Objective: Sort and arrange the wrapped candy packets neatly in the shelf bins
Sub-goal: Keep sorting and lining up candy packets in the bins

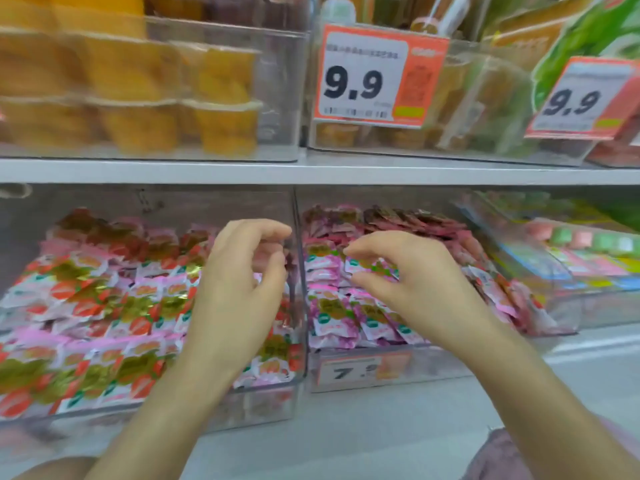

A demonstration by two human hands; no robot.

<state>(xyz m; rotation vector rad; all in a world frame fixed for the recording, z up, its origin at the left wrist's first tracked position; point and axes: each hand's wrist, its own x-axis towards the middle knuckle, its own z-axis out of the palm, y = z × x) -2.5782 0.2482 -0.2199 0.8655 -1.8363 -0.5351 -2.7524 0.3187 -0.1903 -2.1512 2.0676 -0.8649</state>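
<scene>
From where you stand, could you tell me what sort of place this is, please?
Most likely a shop's snack aisle: an orange 9.9 price tag, and clear shelf bins of wrapped candy packets.

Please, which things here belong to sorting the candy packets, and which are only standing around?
Belong to the job:
left hand; right hand; red-and-green packets in the left bin; pink packets in the right bin.

Just standing about:
orange jelly cups; 9.9 price tag; green bag.
</scene>
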